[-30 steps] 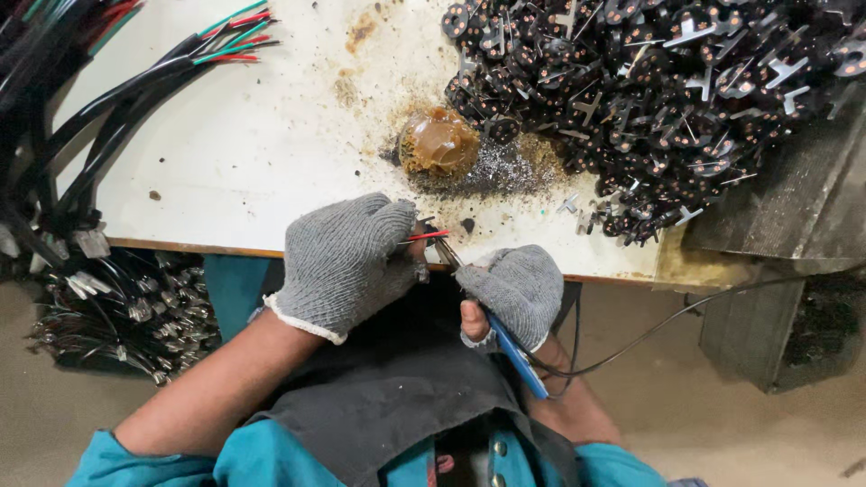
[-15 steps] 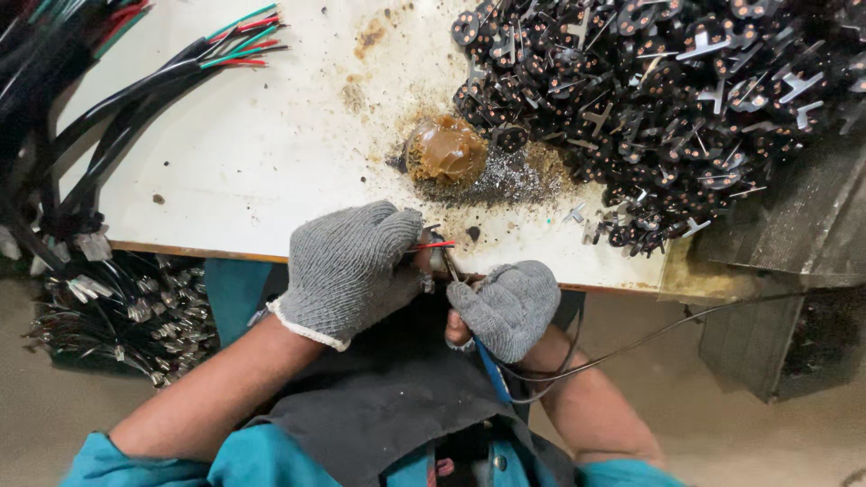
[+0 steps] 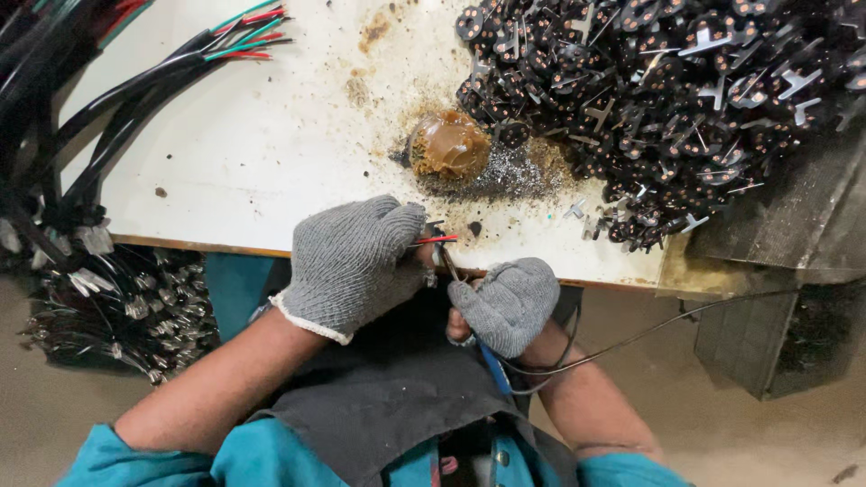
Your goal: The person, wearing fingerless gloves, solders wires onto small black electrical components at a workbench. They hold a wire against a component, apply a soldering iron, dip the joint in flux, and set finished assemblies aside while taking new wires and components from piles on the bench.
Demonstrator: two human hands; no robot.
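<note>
The left hand (image 3: pixel 354 263), in a grey knit glove, was clenched around a thin red wire (image 3: pixel 435 240), whose bare end stuck out past the fingertips just over the near edge of the table (image 3: pixel 253 162). The right hand (image 3: pixel 507 302), gloved the same way, was closed around a soldering iron (image 3: pixel 494 370); its blue handle ran down out of the fist toward the lap, and its tip rose to meet the wire end, the two touching or very nearly so. A dark cord (image 3: pixel 631 338) trailed from the handle off to the right. Both hands sat close together at the table edge, above a dark apron (image 3: pixel 388 397) and teal sleeves.

Just beyond the wire, on the white, stained table, lay a brown lump of flux (image 3: pixel 448 144) in a patch of grey solder filings (image 3: pixel 505 176). To its right and behind it a large heap of black plug parts (image 3: pixel 667 99) with metal pins covered the table's far right corner. At the far left, black cables (image 3: pixel 135 99) with red and green cores lay across the table and hung over its edge, and a bundle of finished cable ends (image 3: pixel 135 311) hung below the table on the left.
</note>
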